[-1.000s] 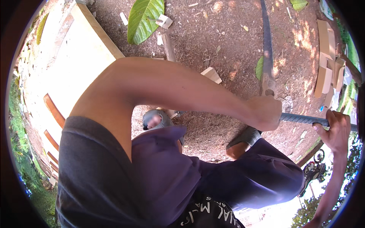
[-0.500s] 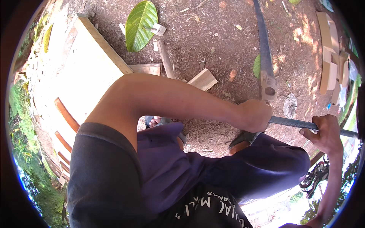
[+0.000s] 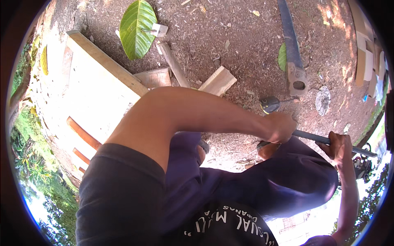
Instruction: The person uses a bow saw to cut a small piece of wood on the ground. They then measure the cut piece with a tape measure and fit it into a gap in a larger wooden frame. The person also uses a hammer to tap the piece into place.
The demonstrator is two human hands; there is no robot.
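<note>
Dark rod (image 3: 312, 136) slanting across the near right, I grip it with my left hand (image 3: 281, 128) and, farther right, my right hand (image 3: 340, 147), while cardboard boxes (image 3: 360, 67) at far right hide their contents.

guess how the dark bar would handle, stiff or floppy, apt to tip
The dark bar is probably stiff: it shows no sag between the left hand and right hand. Being long and thin, it would likely tip if held near one end.
</note>
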